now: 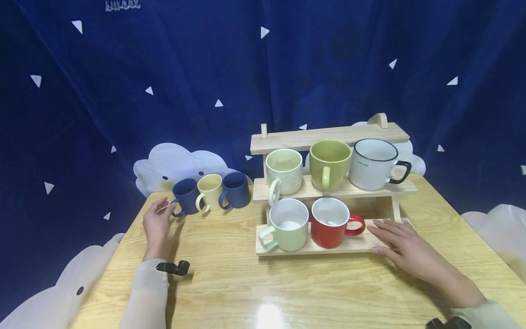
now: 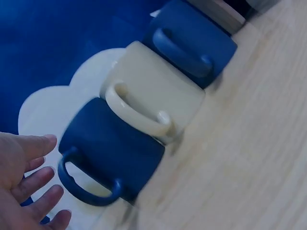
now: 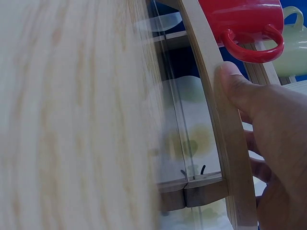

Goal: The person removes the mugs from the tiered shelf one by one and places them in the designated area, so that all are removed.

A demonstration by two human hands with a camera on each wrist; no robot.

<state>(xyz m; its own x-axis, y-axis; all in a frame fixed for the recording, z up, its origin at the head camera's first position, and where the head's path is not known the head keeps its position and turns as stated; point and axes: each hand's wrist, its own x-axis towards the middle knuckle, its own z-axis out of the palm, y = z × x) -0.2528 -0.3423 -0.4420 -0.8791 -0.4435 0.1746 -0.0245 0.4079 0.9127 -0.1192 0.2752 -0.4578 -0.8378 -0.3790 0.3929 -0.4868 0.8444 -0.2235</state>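
In the head view my left hand (image 1: 158, 224) is beside the handle of the leftmost dark blue mug (image 1: 187, 197). The left wrist view shows its fingers spread loosely, holding nothing, near that mug's handle (image 2: 88, 191). A cream mug (image 1: 211, 193) and another dark blue mug (image 1: 237, 191) stand to its right in a row. My right hand (image 1: 404, 249) rests on the right end of the wooden rack's bottom shelf (image 1: 361, 243), its fingers fairly straight. In the right wrist view the thumb (image 3: 235, 81) touches the shelf's front edge, near the red mug (image 1: 328, 228).
On the bottom shelf a pale green mug (image 1: 289, 230) stands left of the red one. The middle shelf bears a pale green patterned mug (image 1: 284, 171), an olive-green mug (image 1: 330, 164) and a white mug (image 1: 371, 167) with a black handle. A dark blue curtain (image 1: 197, 68) hangs behind the table (image 1: 222, 278).
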